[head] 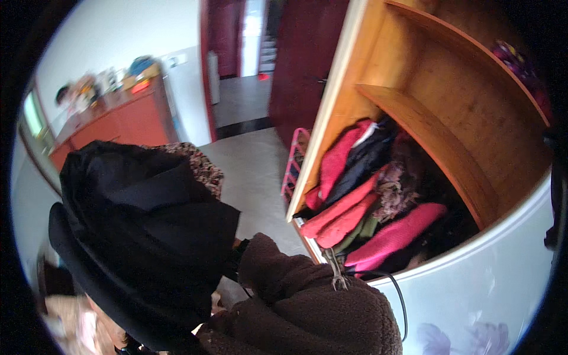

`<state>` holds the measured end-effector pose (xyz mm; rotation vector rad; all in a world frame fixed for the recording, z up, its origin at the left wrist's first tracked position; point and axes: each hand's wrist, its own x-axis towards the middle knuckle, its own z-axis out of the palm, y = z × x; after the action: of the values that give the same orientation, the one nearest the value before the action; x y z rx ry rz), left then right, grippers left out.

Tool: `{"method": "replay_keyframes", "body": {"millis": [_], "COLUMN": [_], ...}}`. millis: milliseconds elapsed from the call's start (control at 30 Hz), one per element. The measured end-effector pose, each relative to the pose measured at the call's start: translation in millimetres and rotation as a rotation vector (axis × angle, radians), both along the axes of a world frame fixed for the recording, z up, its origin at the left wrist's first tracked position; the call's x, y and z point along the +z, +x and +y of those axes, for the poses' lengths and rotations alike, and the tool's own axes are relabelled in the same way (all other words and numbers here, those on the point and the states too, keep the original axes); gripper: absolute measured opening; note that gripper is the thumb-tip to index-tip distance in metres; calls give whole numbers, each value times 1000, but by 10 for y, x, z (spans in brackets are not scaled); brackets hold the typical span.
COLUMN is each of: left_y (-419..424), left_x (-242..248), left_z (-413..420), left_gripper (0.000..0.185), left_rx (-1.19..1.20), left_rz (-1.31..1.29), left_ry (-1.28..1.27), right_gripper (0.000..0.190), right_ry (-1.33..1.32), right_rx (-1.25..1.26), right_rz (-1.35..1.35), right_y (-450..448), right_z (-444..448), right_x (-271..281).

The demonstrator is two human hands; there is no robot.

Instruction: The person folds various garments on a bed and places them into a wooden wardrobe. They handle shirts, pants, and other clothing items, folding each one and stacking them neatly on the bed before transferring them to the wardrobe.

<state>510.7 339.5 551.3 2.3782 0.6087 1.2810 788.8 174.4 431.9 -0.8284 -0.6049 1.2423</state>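
Neither of my hands can be made out; folds of cloth fill the near part of the view. A large black garment [146,230] hangs in front of me on the left, and a patterned cloth [206,173] shows behind its upper edge. Brown fleece fabric [310,306] bulks up at the bottom centre, close to the wardrobe; whether it is my sleeve or a separate garment is unclear. A forked metal piece [336,271] lies against the fleece, with a thin black cord [403,306] looping to its right.
An open wooden wardrobe [368,49] on the right holds red, dark and green clothes, including a pink knitted garment [395,233], under a curved shelf [426,124]. A pink rack [293,164] stands beside it. Behind are a dark red door [306,66] and a red cabinet [120,122] bearing assorted items.
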Motion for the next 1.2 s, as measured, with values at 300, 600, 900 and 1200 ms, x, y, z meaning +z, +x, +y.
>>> {"method": "replay_keyframes", "body": {"millis": [300,600,900,1200], "left_y": [2452,4380,5384,6406], "left_x": [561,1081,1747,2158], "left_z": [174,-396,-1498,-2989], "left_gripper": [110,129,128,106], "left_rx": [-673,-1110,-1361,-1560], "left_rz": [-206,-593,-685,-623], "left_ry": [247,369,198,-31], "right_gripper": [55,52,51,50], "right_ry": [-85,-74,-46,-14], "right_rx": [-714,-1228,-1489,-1506], "right_rz": [-91,-193,-152,-46], "right_y": [1010,1183,1847,3237], "right_z": [-1683,-2466,-3005,-4603], "right_x": [1048,2076,2673,2813]}}
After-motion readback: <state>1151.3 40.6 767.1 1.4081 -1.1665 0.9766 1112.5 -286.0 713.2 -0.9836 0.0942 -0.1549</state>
